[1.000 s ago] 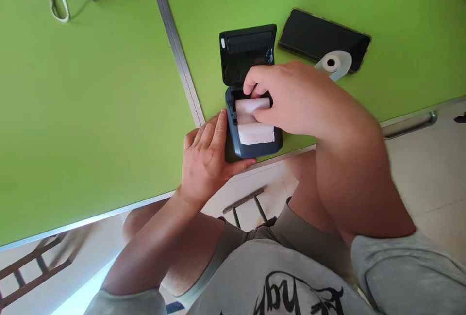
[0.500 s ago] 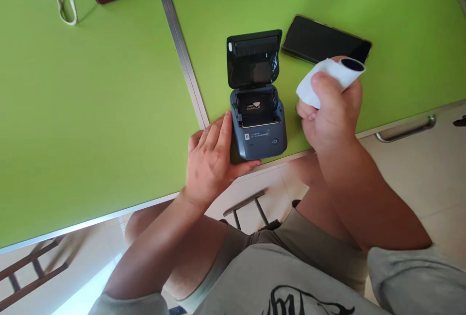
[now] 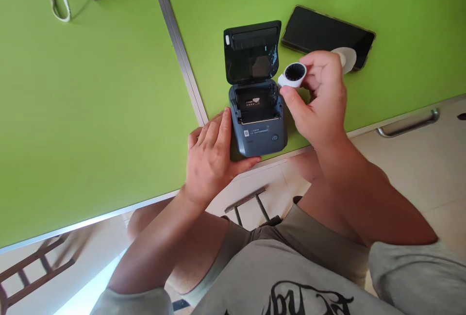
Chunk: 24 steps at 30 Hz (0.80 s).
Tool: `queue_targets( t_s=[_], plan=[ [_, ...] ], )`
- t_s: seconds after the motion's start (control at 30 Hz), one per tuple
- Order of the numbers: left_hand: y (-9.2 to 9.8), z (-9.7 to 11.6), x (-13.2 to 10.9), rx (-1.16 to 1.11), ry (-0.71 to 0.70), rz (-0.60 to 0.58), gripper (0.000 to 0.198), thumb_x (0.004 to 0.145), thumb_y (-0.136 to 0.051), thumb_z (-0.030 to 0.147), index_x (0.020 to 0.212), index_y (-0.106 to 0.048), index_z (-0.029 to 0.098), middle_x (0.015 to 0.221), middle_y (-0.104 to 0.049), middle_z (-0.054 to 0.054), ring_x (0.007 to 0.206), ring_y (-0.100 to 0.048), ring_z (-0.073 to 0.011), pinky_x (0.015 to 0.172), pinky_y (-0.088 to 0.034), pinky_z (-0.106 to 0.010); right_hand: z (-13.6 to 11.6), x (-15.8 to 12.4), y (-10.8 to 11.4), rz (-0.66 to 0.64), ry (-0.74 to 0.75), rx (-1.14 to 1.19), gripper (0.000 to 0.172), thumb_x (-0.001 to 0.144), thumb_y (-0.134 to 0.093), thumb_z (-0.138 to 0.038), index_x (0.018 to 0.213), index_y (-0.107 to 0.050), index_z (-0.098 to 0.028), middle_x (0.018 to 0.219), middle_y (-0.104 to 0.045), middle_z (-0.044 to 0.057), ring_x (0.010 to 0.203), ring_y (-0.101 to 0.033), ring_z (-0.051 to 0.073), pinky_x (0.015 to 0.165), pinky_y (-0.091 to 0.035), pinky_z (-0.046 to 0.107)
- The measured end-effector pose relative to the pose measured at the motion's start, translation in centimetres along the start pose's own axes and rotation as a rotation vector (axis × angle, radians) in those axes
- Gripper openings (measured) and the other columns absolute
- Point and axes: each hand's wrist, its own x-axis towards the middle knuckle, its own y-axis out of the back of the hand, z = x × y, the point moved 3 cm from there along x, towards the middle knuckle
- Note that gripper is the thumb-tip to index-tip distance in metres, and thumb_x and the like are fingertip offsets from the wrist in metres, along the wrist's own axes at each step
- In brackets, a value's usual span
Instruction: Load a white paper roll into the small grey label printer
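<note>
Below centre, the left hand (image 3: 209,159) braces the printer (image 3: 260,140), fingers together, thumb spread along its front; if that brace slackened, the printer could slip off the nearby table edge. Right of centre, the right hand (image 3: 325,96) has thumb and fingers clamped on the white roll (image 3: 292,82); a loose pinch might let it unwind. Upper right, stray knuckles could nudge the phone (image 3: 324,33).

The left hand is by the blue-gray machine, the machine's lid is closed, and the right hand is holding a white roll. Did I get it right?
Almost! The lid is open, not closed: the head view shows it tipped back from the blue-gray machine. The left hand is by it, and the right hand is holding a white roll.
</note>
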Motion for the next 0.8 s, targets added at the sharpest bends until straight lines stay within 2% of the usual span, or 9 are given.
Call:
queue_targets(
  t_s=[0.07,0.17,0.37,0.47,0.53,0.6,0.63,0.7,0.8],
  plan=[
    [0.0,0.0,0.0,0.000,0.002,0.000,0.114,0.086,-0.042,0.095,0.160,-0.044,0.009,0.145,-0.064,-0.024,0.130,-0.064,-0.0377,0.108,-0.046,-0.049,0.2,0.0,-0.2,-0.045,-0.019,0.009,0.027,0.097,-0.055,-0.041,0.121,-0.047,-0.031,0.109,-0.071,0.005,0.096,-0.072,0.021,0.087,-0.059,0.041],
    [0.0,0.1,0.0,0.001,-0.004,0.004,0.117,0.086,-0.038,0.096,0.160,-0.044,0.007,0.145,-0.064,-0.025,0.130,-0.064,-0.0375,0.108,-0.046,-0.048,0.1,-0.1,-0.1,-0.081,-0.029,0.035,0.023,0.097,-0.054,-0.036,0.118,-0.046,-0.031,0.108,-0.070,0.004,0.095,-0.072,0.020,0.085,-0.059,0.040],
    [0.0,0.1,0.0,0.000,-0.001,-0.007,0.117,0.085,-0.040,0.096,0.161,-0.042,0.008,0.148,-0.063,-0.024,0.133,-0.062,-0.0380,0.109,-0.045,-0.049,0.3,-0.2,-0.2,-0.055,-0.016,0.071,0.026,0.093,-0.055,-0.032,0.117,-0.045,-0.032,0.113,-0.066,0.006,0.101,-0.071,0.022,0.083,-0.059,0.040],
    [0.0,0.0,0.0,0.006,0.013,-0.006,0.116,0.085,-0.041,0.096,0.162,-0.041,0.010,0.148,-0.063,-0.024,0.133,-0.063,-0.0379,0.109,-0.045,-0.048,-0.7,-0.3,0.4,-0.052,-0.005,0.084,0.033,0.088,-0.058,-0.026,0.119,-0.049,-0.032,0.119,-0.066,0.009,0.108,-0.070,0.024,0.094,-0.058,0.044],
    [0.0,0.0,0.0,0.007,0.012,-0.003,0.116,0.085,-0.040,0.097,0.162,-0.041,0.010,0.147,-0.063,-0.024,0.132,-0.063,-0.0382,0.108,-0.046,-0.049,-1.7,-0.2,1.5,-0.004,0.064,0.107,0.035,0.087,-0.059,-0.025,0.121,-0.053,-0.032,0.124,-0.066,0.010,0.116,-0.068,0.026,0.101,-0.056,0.046],
    [0.0,0.0,0.0,0.007,0.008,-0.007,0.116,0.085,-0.039,0.096,0.162,-0.041,0.010,0.148,-0.063,-0.024,0.132,-0.063,-0.0384,0.107,-0.046,-0.049,-1.9,0.0,3.1,0.115,0.159,0.093,0.031,0.088,-0.060,-0.028,0.119,-0.058,-0.032,0.121,-0.065,0.009,0.117,-0.067,0.027,0.101,-0.055,0.047],
    [0.0,0.0,0.0,0.008,0.006,-0.011,0.116,0.085,-0.039,0.096,0.162,-0.041,0.010,0.148,-0.063,-0.024,0.132,-0.063,-0.0384,0.107,-0.046,-0.048,-1.6,0.2,3.9,0.182,0.189,0.058,0.030,0.088,-0.060,-0.029,0.118,-0.060,-0.031,0.117,-0.065,0.009,0.114,-0.067,0.027,0.099,-0.055,0.047],
    [0.0,0.0,0.0,0.013,0.005,-0.018,0.117,0.085,-0.039,0.097,0.162,-0.041,0.009,0.148,-0.063,-0.024,0.133,-0.062,-0.0382,0.107,-0.046,-0.048,0.0,0.8,4.9,0.228,0.159,-0.061,0.036,0.084,-0.059,-0.024,0.120,-0.061,-0.030,0.117,-0.065,0.009,0.112,-0.067,0.027,0.097,-0.055,0.046],
    [0.1,0.1,0.1,0.026,0.004,-0.007,0.118,0.085,-0.035,0.098,0.161,-0.042,0.008,0.147,-0.064,-0.024,0.131,-0.063,-0.0380,0.106,-0.045,-0.047,2.8,1.7,5.2,0.138,0.086,-0.174,0.062,0.073,-0.059,-0.012,0.132,-0.057,-0.028,0.132,-0.064,0.013,0.124,-0.064,0.029,0.103,-0.053,0.045]
  ],
)
